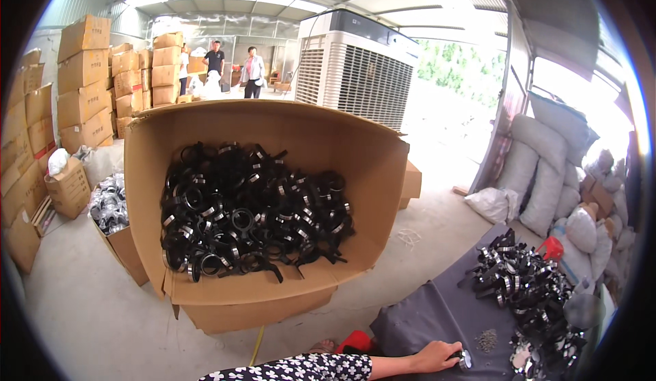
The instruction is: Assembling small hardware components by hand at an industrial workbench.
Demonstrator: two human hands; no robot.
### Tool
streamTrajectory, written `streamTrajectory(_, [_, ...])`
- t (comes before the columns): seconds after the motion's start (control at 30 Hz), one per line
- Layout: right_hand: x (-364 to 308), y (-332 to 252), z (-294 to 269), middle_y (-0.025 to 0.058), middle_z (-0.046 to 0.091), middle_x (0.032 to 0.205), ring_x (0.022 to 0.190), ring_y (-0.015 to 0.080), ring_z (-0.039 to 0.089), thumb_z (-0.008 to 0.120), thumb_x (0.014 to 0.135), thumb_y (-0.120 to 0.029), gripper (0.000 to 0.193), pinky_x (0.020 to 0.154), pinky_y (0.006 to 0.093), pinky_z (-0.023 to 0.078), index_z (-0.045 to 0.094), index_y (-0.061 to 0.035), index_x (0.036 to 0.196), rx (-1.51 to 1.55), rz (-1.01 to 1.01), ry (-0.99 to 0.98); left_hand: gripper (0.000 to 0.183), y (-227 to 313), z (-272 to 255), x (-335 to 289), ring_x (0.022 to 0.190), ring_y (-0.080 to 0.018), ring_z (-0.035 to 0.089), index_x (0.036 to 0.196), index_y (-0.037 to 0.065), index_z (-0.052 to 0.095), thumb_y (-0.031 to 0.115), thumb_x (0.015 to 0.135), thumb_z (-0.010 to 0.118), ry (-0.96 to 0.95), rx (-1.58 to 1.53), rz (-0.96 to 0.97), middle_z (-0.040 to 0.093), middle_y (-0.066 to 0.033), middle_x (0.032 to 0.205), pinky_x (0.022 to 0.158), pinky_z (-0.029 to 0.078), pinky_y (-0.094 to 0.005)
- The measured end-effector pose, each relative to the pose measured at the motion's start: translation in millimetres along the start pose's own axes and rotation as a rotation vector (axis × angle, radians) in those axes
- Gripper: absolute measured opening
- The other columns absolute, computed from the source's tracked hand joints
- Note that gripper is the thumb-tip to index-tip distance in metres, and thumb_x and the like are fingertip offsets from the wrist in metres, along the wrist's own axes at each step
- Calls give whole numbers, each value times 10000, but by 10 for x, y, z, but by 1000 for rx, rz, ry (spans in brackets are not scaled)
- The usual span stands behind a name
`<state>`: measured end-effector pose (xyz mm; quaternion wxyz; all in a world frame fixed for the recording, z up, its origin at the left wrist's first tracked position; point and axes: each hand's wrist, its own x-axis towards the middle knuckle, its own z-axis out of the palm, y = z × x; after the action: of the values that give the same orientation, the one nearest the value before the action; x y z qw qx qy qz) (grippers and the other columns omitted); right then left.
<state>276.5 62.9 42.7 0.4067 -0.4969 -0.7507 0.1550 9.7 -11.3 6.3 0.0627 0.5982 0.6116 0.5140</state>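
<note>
My left hand (436, 356) reaches in from the lower edge, in a black sleeve with white flowers, and rests over the purple-grey cloth (427, 313) at the lower right. Its fingers are closed on a small silver and black ring-shaped part (465, 360). Just beyond it lies a small heap of tiny grey pieces (486, 341). A big pile of black parts with silver bands (516, 278) covers the cloth's right side. My right hand is out of sight. Ahead, an open, tilted cardboard box (369, 196) holds many similar black ring-shaped parts (242, 220).
A carton of clear-wrapped pieces (126, 244) stands left of the box. Carton stacks (83, 84) line the left side. Behind the box is a large air cooler (355, 66). White sacks (540, 176) lean at right. Several people (214, 61) stand far back.
</note>
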Motion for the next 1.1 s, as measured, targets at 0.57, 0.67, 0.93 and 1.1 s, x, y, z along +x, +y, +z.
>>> streamTrajectory(0.57, [-43,159,74,239,652,893,816,381,617,552,923,-212,284,740,407,484,609,55,1003,-66,-97,20,204,7,20,-39,714,-369,612,928,55,570,203,803,632,81,-11,18,620,-167,766,614,480,-439])
streamTrajectory(0.67, [78,528,386,105,490,612,523,184,466,542,860,-34,139,503,344,385,477,21,750,151,-219,246,242,36,-48,-19,715,-346,630,962,60,581,209,789,661,45,3,-8,638,-155,781,616,495,-419])
streamTrajectory(0.93, [163,359,223,166,540,628,544,262,523,588,845,-80,117,549,363,416,571,18,785,48,-150,253,347,-93,152,138,676,-293,657,1144,70,594,172,818,655,17,-58,53,650,-152,783,604,509,-385])
streamTrajectory(1.1, [182,270,301,180,575,696,618,361,578,631,830,-107,127,557,403,438,566,-15,772,169,-18,157,356,73,-358,452,540,-45,507,1161,15,608,18,807,645,-371,-737,-599,587,-13,739,429,405,-188])
